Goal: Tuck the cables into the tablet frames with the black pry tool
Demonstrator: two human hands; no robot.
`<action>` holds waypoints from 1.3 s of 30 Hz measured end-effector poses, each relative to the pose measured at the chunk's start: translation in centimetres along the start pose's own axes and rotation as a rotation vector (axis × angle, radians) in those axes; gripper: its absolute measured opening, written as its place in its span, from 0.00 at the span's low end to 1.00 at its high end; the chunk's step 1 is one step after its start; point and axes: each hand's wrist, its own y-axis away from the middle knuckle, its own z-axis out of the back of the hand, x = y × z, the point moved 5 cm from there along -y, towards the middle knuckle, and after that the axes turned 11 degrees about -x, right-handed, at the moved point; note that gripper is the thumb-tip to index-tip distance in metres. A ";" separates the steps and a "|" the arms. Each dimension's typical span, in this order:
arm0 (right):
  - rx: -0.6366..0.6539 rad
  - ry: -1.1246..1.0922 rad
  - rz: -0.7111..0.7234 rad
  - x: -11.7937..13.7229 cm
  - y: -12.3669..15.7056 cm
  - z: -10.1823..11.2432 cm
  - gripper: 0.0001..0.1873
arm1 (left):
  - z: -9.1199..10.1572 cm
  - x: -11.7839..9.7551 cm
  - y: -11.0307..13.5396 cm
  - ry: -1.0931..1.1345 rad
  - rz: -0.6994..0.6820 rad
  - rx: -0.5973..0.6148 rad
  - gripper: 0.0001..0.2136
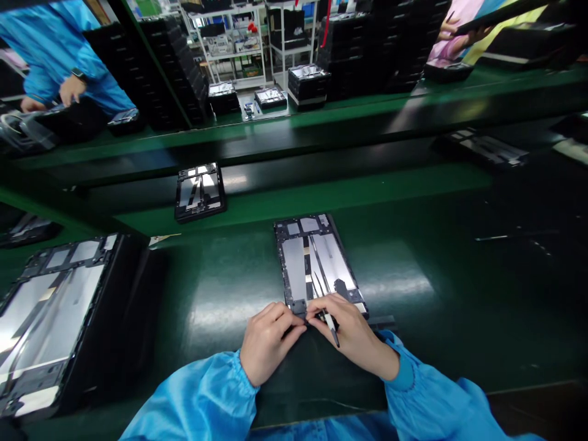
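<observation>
An open tablet chassis [316, 260] lies in front of me on the dark green bench, its silver inner plates and thin cables showing. My left hand [266, 340] rests at its near edge, fingertips pinched against the bottom left corner. My right hand [351, 334] meets it from the right, fingers curled round a slim white and black tool [331, 327] whose tip points back toward me. Both fingertips touch near the frame's bottom edge. What the left fingers pinch is too small to make out.
A stack of black trays topped with another chassis [50, 306] stands at my left. A further chassis [199, 191] lies on the conveyor belt beyond. Across the line, a person in a blue coat [68, 73] works at far left; stacked black trays [307, 82] fill the back.
</observation>
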 end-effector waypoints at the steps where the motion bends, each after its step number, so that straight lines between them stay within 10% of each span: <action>1: -0.008 0.004 0.019 0.0 0.1 -0.1 0.05 | 0.1 -0.2 0.1 -0.036 -0.038 -0.007 0.10; 6: 0.019 0.007 0.050 0.0 0.2 -0.4 0.06 | 0.5 -0.9 1.2 -0.299 -0.279 0.018 0.09; 21: -0.015 -0.049 -0.006 -0.7 0.5 -0.1 0.12 | 0.6 -0.5 2.2 -0.411 -0.422 0.118 0.18; 28: -0.101 -0.384 -0.355 -2.1 2.0 3.0 0.22 | -0.2 -0.4 2.4 -0.411 -0.359 0.125 0.18; 39: -0.145 -0.628 -0.770 -3.2 2.3 1.3 0.22 | -0.4 -0.1 2.7 -0.370 -0.309 0.104 0.17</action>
